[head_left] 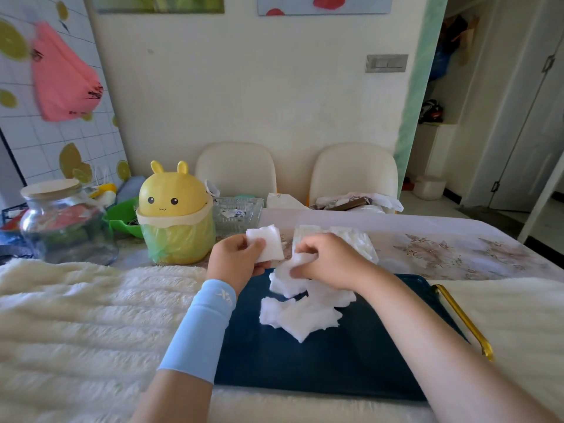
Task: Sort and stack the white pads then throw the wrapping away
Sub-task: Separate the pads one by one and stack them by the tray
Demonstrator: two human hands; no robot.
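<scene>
My left hand (239, 259) pinches a square white pad (267, 242) and holds it up above the far edge of a dark blue tray (320, 361). My right hand (326, 261) grips a bunch of white pads (293, 277) at the top of a loose pile (302, 314) lying on the tray. Clear crinkled wrapping (357, 239) with more white in it lies just behind my right hand on the table.
A yellow bunny-shaped bin (175, 215) lined with a green bag stands left of the hands. A glass jar (65, 222), a green bowl (125, 216) and a clear glass dish (238, 213) stand behind. A fluffy white cover (91, 315) surrounds the tray. Two chairs are at the far side.
</scene>
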